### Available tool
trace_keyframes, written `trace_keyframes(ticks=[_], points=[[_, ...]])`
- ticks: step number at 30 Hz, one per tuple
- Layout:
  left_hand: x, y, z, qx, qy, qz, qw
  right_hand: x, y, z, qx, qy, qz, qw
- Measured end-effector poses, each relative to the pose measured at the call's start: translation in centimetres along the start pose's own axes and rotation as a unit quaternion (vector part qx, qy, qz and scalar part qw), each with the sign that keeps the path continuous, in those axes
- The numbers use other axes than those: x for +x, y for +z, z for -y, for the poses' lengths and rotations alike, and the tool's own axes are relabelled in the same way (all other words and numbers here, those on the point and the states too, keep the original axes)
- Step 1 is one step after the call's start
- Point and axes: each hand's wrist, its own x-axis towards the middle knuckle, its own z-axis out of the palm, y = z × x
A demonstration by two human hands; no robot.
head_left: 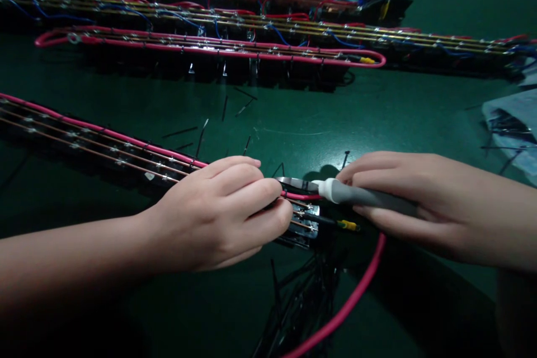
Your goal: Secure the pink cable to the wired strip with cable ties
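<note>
My left hand [226, 212] lies curled over the right end of a long black strip assembly [96, 148] with copper bars and a pink wire along it; its fingers pinch something I cannot make out at the strip's end. My right hand [403, 196] is closed round grey-handled cutters [361, 196], whose metal jaws [296, 183] point left and meet the fingertips of my left hand. A pink wire [356, 291] loops from the strip's end down towards me. A yellow-tipped black lead [346, 225] sticks out beside it.
Several finished strip assemblies with red, blue and pink wires [218, 47] lie across the far side of the green mat. Cut black cable-tie ends [201, 137] are scattered mid-table, and a pile of them [302, 296] lies near me. A plastic bag [509, 128] sits at the right edge.
</note>
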Motion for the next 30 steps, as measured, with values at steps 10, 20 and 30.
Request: trace_keyframes(ticks=[10,20,30], points=[[-0.2,0.2,0.1,-0.007,0.005,0.019,1.000,0.4,-0.6,-0.6,0.070,-0.014,0.069,0.995],[-0.2,0.2,0.1,-0.007,0.003,0.015,1.000,0.7,-0.4,-0.8,0.070,-0.038,0.061,0.995],[0.2,-0.3,-0.2,-0.043,-0.011,0.019,0.999,0.3,1.1,-1.1,0.026,-0.033,0.015,0.999]])
